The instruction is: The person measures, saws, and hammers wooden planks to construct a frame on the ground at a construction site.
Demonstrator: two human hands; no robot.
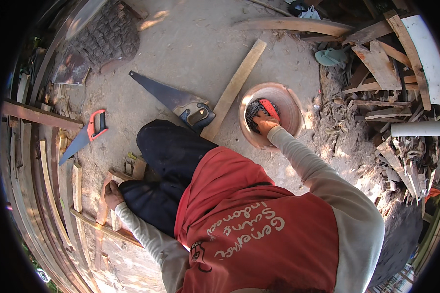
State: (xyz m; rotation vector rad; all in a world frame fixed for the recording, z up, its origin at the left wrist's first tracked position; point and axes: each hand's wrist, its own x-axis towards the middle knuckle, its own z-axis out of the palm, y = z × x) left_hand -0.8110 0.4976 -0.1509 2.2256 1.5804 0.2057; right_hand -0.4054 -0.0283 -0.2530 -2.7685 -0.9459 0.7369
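My right hand (266, 122) reaches into a round, pale clay-coloured bucket (294, 110), its fingers curled down on a heap of grey nails (252, 111). The fingertips are partly hidden among the nails. Beside that hand, a red-orange object (270, 108), perhaps a tool handle, lies on the heap. By my bent knee, my left hand (113, 195) is closed at the edge of a wooden slat (103, 207), which belongs to a group of joined or overlapping slats on the ground. Part of this hand's grip is hidden.
A large handsaw (164, 93) with a black handle lies ahead, near a long wooden plank (239, 83). A smaller saw (83, 139) with a red-and-black handle leans at the left by stacked boards (36, 195). Scrap wood (376, 68) and a green sandal (330, 57) lie right.
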